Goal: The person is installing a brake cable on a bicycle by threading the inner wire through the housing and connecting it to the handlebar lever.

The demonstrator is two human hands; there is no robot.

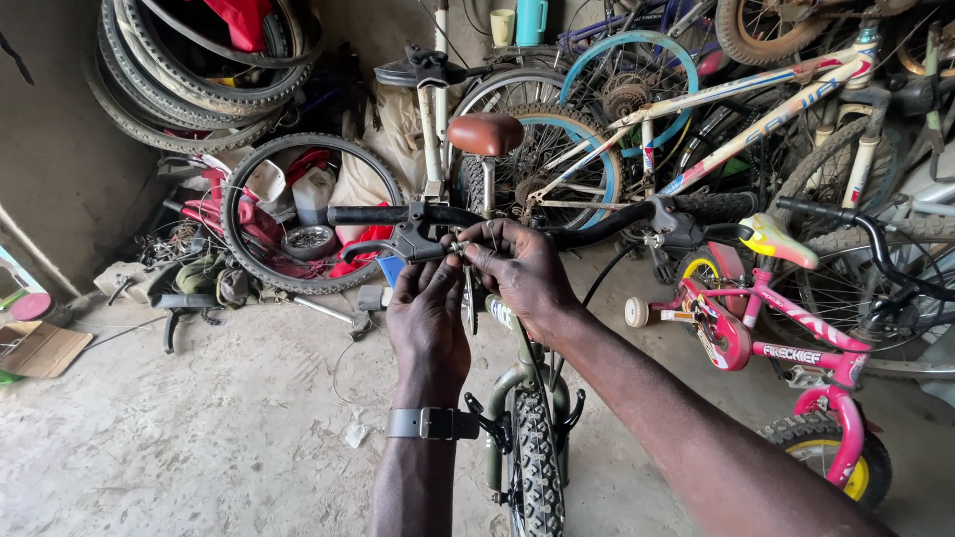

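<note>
Matt black rubber grip [366, 214], glossy brown saddle [484, 133], rough concrete floor [199, 447].

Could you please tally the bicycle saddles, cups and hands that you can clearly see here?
Saddles: 2 – brown saddle, black saddle
Cups: 2 – pale cup, teal cup
Hands: 2 – left hand, right hand
Total: 6

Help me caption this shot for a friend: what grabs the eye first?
Dead centre, the left hand and right hand meet at the brake lever on a bicycle's black handlebar, its knobby front tyre below. At right stands a pink child's bike; worn tyres hang top left.
</note>
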